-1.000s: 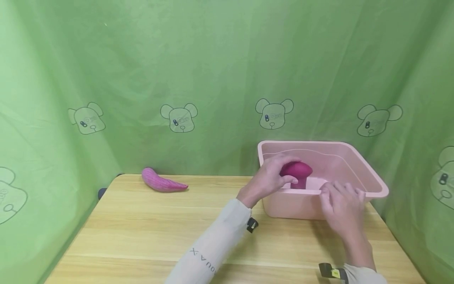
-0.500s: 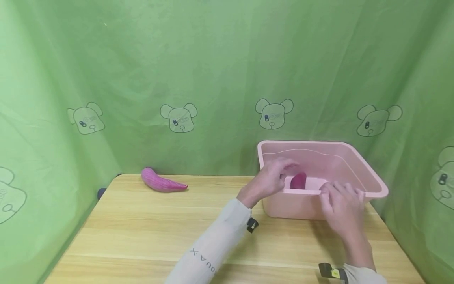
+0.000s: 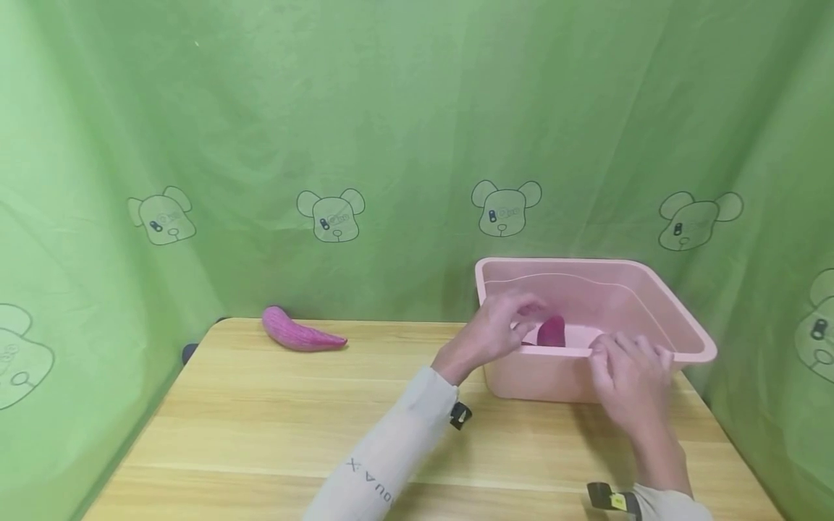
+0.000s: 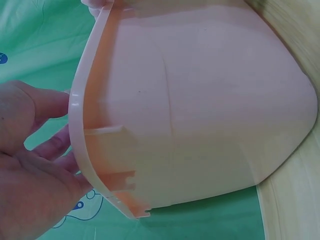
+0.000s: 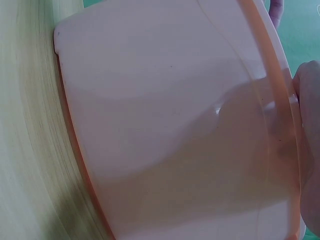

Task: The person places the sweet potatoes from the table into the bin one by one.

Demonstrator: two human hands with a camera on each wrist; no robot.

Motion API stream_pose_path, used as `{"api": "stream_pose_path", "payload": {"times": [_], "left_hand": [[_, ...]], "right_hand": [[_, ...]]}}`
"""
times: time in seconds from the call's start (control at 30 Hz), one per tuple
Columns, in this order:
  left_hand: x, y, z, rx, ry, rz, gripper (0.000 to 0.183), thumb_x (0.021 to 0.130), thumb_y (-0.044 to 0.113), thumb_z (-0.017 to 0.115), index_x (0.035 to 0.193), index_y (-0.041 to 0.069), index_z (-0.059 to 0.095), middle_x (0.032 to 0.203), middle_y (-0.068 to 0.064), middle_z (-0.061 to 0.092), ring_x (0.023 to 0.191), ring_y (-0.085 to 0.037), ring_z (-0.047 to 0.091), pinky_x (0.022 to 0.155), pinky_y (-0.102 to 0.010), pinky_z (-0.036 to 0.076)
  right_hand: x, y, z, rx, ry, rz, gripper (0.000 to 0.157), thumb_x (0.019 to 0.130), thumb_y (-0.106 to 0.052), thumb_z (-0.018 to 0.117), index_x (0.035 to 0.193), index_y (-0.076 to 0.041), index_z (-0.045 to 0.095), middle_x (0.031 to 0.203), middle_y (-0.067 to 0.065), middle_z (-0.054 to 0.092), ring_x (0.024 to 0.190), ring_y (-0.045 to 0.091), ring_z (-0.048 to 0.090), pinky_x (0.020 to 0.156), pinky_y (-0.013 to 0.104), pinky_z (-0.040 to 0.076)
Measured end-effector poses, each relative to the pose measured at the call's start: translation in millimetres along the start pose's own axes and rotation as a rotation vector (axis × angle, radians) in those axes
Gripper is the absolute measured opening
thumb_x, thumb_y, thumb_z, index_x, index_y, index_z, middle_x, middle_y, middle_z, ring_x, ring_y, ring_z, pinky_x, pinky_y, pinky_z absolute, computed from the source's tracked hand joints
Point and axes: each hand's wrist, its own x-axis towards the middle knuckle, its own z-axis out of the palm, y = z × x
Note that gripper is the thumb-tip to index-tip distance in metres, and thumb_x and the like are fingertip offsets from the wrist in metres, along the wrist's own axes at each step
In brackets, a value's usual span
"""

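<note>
My left hand hovers over the near left part of the pink plastic bin, fingers loosely bent and holding nothing. Inside the bin, a magenta sweet potato shows its rounded end above the near wall; its lower part is hidden. The tip of another dark magenta thing peeks out under the left thumb. With its fingers bent over the near rim, my right hand grips the bin. In the left wrist view, the left hand appears behind the rim; in the right wrist view, the right hand lies along it.
A curved, tapering, pink-purple sweet potato lies at the back left of the wooden table. Green cloth with printed bear heads hangs behind the table and on both sides. The bin stands at the table's back right.
A second ago my left hand held a magenta sweet potato over the bin; it has let go, and that piece has dropped behind the near wall. My right hand stays on the rim.
</note>
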Motion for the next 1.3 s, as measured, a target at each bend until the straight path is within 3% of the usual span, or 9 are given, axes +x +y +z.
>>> {"api": "stream_pose_path", "payload": {"times": [0.33,0.63,0.9,1.3], "left_hand": [[-7.8,-2.9,0.0,0.031,0.035,0.038,0.031,0.1,0.017,0.068,0.13,0.01,0.066,0.128,-0.004,0.068,0.116,-0.011,0.063,0.099,-0.013,0.045],[-16.7,-0.7,-3.5,-0.001,0.104,0.023,0.027,0.101,0.015,0.067,0.128,0.013,0.067,0.127,0.0,0.068,0.112,-0.005,0.062,0.098,-0.013,0.045],[-24.6,-2.9,-4.1,-0.029,0.162,0.033,0.033,0.1,0.013,0.067,0.133,0.009,0.063,0.131,-0.004,0.067,0.117,-0.01,0.063,0.102,-0.02,0.048],[-35.0,-5.3,-7.6,-0.01,0.211,0.02,0.032,0.099,0.017,0.069,0.13,0.01,0.064,0.126,-0.002,0.067,0.115,-0.011,0.062,0.101,-0.016,0.046]], "right_hand": [[-0.1,0.7,0.1,-0.005,-0.018,0.012,0.025,0.102,-0.019,0.043,0.089,-0.01,0.062,0.086,0.01,0.059,0.083,0.033,0.046,0.087,0.063,0.029],[-0.1,0.6,0.1,-0.003,-0.008,0.008,0.023,0.101,-0.017,0.044,0.088,-0.011,0.062,0.084,0.009,0.058,0.081,0.033,0.045,0.085,0.063,0.029],[-0.7,1.0,0.8,-0.001,0.0,0.002,0.023,0.101,-0.017,0.045,0.086,-0.011,0.061,0.082,0.008,0.058,0.08,0.032,0.045,0.085,0.063,0.029],[-1.0,1.7,1.5,0.0,0.01,0.001,0.023,0.101,-0.017,0.045,0.086,-0.011,0.061,0.083,0.009,0.059,0.081,0.033,0.045,0.083,0.062,0.028]]}}
